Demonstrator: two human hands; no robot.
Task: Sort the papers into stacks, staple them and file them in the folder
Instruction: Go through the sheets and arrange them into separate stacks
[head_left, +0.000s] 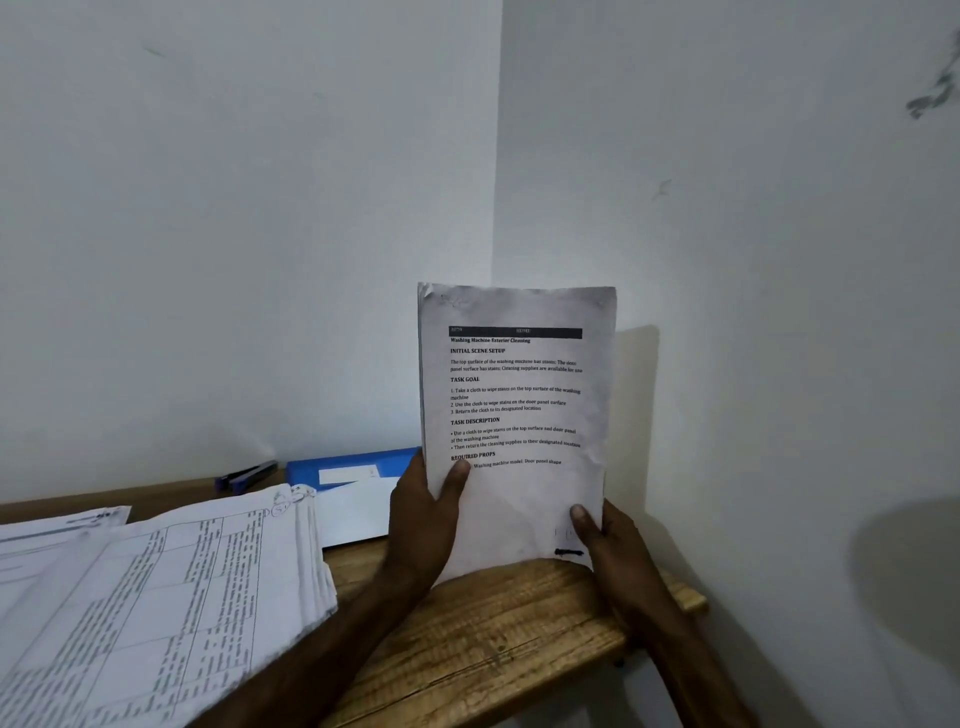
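A thin stack of printed papers stands upright on its bottom edge on the wooden table, near the corner of the walls. My left hand grips its lower left edge, thumb on the front page. My right hand grips the lower right corner, thumb on the front as well. A larger stack of table-printed sheets lies flat at the left. Behind it a blue folder lies against the wall with a white sheet on it. A dark blue stapler sits further left by the wall.
More loose sheets lie at the far left. White walls meet in a corner just behind the held papers. The table's right edge ends close to my right hand.
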